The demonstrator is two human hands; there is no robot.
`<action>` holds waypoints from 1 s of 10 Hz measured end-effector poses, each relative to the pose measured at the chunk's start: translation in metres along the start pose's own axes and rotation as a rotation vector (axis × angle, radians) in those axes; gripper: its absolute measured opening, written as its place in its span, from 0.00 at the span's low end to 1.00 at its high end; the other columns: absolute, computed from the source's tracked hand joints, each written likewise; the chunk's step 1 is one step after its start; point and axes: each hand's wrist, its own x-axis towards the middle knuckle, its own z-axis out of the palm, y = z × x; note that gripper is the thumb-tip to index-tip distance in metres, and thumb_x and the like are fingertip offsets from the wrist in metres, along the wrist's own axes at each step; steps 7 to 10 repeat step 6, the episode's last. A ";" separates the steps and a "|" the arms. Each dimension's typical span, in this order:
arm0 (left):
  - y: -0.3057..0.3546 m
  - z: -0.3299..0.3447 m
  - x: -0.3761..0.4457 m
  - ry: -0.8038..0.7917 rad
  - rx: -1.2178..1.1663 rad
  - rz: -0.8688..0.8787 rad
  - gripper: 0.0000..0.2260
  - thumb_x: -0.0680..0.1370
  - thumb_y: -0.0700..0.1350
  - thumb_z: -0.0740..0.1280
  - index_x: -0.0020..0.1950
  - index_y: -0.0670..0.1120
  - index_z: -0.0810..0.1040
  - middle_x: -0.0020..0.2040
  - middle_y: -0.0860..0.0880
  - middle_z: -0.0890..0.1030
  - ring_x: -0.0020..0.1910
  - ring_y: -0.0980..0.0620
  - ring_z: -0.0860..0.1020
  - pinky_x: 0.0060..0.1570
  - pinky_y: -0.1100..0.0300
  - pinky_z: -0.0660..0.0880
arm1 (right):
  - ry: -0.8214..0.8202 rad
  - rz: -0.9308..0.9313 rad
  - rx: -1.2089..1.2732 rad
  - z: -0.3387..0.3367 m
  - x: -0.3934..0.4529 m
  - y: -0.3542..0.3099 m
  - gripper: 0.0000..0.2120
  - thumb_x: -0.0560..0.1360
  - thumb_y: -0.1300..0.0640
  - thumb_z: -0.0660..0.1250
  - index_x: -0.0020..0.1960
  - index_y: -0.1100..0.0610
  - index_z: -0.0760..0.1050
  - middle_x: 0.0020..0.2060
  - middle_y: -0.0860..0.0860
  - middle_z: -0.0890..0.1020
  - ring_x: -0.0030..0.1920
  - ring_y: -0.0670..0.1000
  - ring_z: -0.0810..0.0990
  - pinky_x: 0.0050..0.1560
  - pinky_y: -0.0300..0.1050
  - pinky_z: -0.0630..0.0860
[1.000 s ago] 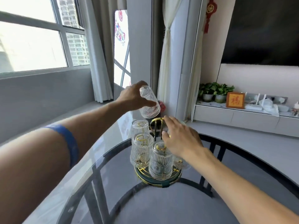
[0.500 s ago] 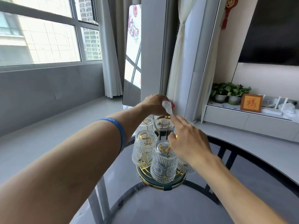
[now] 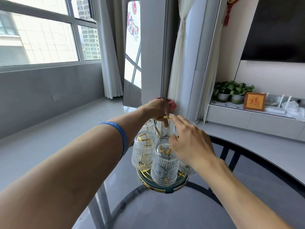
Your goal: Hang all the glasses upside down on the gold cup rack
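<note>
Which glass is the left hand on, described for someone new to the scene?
On the glass table stands the gold cup rack. The glass at its far side, below the gold ring handle, is the one. Unlike its neighbours, the left hand covers its top.

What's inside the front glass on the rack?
Inside the front glass, a curled gold rack prong shows through its upturned base. The prong's lower stem is blurred by the ribbed glass, and the right hand covers the glass's right side.
</note>
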 end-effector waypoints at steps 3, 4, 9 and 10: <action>-0.019 0.008 -0.015 0.125 0.005 0.146 0.18 0.66 0.46 0.81 0.52 0.42 0.84 0.52 0.43 0.84 0.47 0.49 0.80 0.45 0.60 0.74 | -0.043 0.034 0.007 -0.005 0.002 -0.004 0.29 0.77 0.53 0.55 0.77 0.50 0.54 0.77 0.46 0.61 0.68 0.52 0.72 0.67 0.55 0.68; -0.025 0.002 -0.016 0.099 -0.035 0.154 0.14 0.69 0.43 0.79 0.54 0.43 0.85 0.53 0.43 0.85 0.47 0.51 0.81 0.45 0.61 0.75 | -0.056 0.039 -0.002 -0.004 0.001 -0.004 0.29 0.77 0.53 0.55 0.77 0.49 0.54 0.77 0.45 0.61 0.67 0.53 0.72 0.66 0.55 0.68; -0.028 -0.009 -0.034 0.004 0.007 0.091 0.20 0.77 0.30 0.63 0.66 0.45 0.79 0.65 0.41 0.80 0.63 0.43 0.78 0.64 0.45 0.75 | -0.200 0.075 0.029 -0.020 0.011 -0.002 0.31 0.77 0.49 0.55 0.78 0.48 0.48 0.78 0.47 0.54 0.74 0.54 0.62 0.71 0.54 0.61; -0.028 -0.009 -0.034 0.004 0.007 0.091 0.20 0.77 0.30 0.63 0.66 0.45 0.79 0.65 0.41 0.80 0.63 0.43 0.78 0.64 0.45 0.75 | -0.200 0.075 0.029 -0.020 0.011 -0.002 0.31 0.77 0.49 0.55 0.78 0.48 0.48 0.78 0.47 0.54 0.74 0.54 0.62 0.71 0.54 0.61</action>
